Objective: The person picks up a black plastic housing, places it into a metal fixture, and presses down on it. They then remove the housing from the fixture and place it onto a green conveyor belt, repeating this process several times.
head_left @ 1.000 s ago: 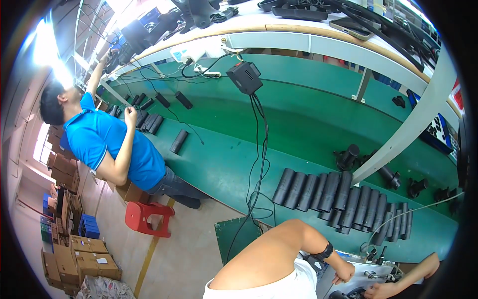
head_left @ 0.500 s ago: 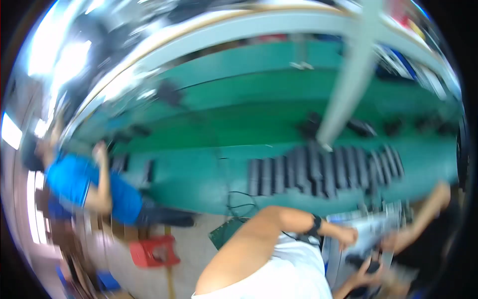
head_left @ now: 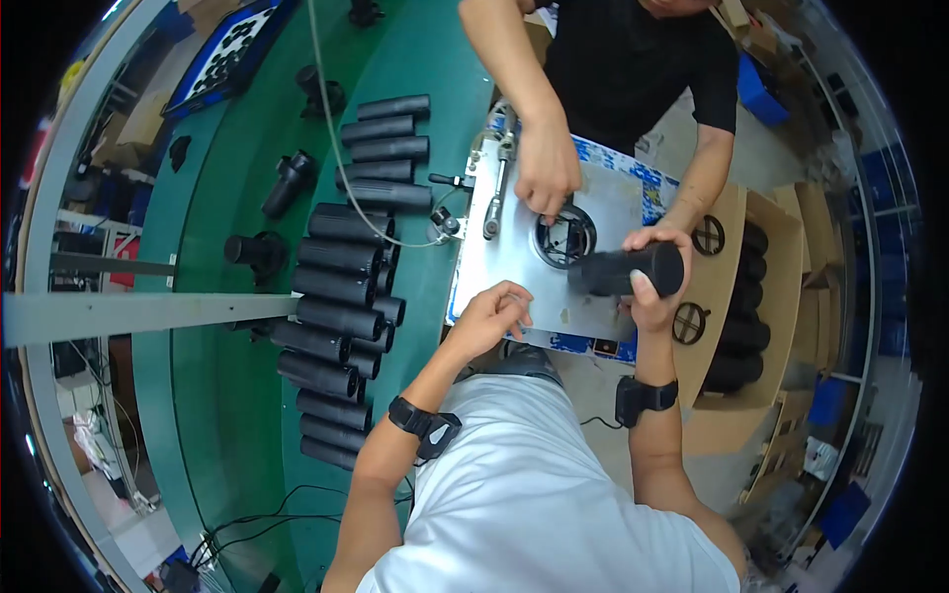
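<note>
My right hand [head_left: 652, 308] grips a black cylindrical tube [head_left: 618, 272] over the right side of the metal work plate [head_left: 603, 321], its thumb on the tube's end. A co-worker's hand [head_left: 664, 237] touches the same tube from the far side. At the plate's near left, my left hand [head_left: 497, 314] has loosely bent fingers, apart, with nothing visible in them. A round black spoked ring [head_left: 567, 237] sits in the plate's middle, and the co-worker's other hand [head_left: 549, 178] reaches to its upper edge.
Many black tubes [head_left: 336, 287] lie in rows on the green bench [head_left: 267, 425] at left. A toggle clamp [head_left: 497, 198] is on the plate. Right stands a cardboard box [head_left: 781, 390] of black tubes, with loose spoked rings [head_left: 689, 323] beside it. A grey post [head_left: 148, 318] crosses the left.
The view has swung right, from the long bench and a person in blue to the work plate and the co-worker in black. My left hand is now at the plate's near left.
</note>
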The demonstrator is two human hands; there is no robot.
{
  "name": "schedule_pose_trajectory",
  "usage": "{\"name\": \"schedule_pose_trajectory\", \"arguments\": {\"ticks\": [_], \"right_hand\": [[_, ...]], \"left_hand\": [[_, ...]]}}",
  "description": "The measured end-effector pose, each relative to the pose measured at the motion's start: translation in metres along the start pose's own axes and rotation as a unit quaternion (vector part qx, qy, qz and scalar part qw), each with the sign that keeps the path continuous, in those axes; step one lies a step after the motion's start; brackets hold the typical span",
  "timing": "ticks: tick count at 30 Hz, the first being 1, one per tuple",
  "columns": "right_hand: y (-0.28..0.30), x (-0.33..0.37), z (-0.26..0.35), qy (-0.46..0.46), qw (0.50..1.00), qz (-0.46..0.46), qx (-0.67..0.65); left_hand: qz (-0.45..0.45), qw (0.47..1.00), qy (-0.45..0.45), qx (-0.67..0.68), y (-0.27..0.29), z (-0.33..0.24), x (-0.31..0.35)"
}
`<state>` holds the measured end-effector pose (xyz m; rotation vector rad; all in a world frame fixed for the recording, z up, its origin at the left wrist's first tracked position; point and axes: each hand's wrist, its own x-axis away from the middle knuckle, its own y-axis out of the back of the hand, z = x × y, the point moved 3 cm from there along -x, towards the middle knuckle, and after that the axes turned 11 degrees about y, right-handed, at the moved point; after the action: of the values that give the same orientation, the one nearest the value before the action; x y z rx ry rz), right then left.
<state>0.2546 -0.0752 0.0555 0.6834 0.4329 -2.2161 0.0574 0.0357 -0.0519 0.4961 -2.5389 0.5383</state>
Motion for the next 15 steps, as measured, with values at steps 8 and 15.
{"name": "schedule_pose_trajectory", "arguments": {"ticks": [8,15], "right_hand": [[0.008,0.018,0.009,-0.021,0.998,0.057,0.015],[-0.002,0.062,0.009,-0.071,0.992,0.079,0.075]], "left_hand": [[-0.048,0.999,-0.014,-0.019,0.001,0.003,-0.008],[-0.049,0.997,0.022,-0.050,0.004,-0.008,-0.013]]}}
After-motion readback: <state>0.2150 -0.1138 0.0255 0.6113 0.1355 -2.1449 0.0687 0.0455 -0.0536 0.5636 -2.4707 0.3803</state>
